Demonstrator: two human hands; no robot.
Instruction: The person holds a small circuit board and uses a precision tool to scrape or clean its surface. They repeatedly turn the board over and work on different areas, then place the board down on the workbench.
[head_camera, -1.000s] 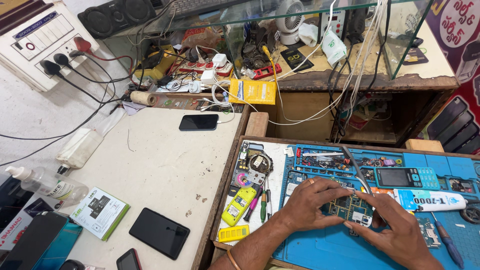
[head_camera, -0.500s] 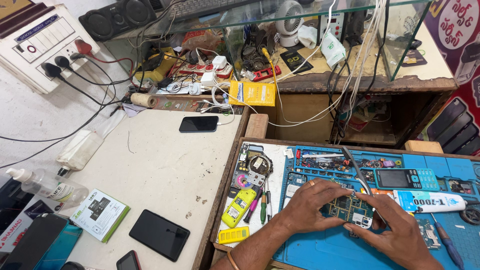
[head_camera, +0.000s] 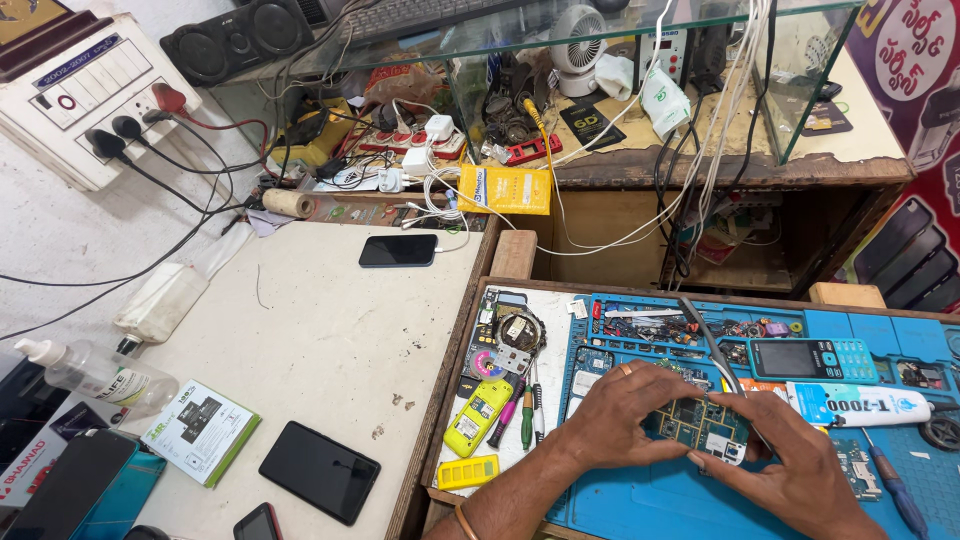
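On blue mat (head_camera: 640, 500), both hands (head_camera: 620, 415) apparently pinch circuit board (head_camera: 695, 425)

Pretty cramped around the circuit board (head_camera: 700, 425) — glue tube (head_camera: 860, 404) and keypad phone (head_camera: 812, 358) just right, yellow phone shell (head_camera: 478, 417) and pens (head_camera: 527, 415) left. Open blue mat (head_camera: 640, 500) below, and the white table (head_camera: 310, 340) has wide bare room — only a black phone (head_camera: 398, 250) on it.

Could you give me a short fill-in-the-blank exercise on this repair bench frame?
Both hands, the left hand and the right hand, hold a green ____ board.
It lies over a ____ silicone work mat.
The small yellow keypad phone lies to the ____ of the left hand.

Missing words: circuit; blue; left
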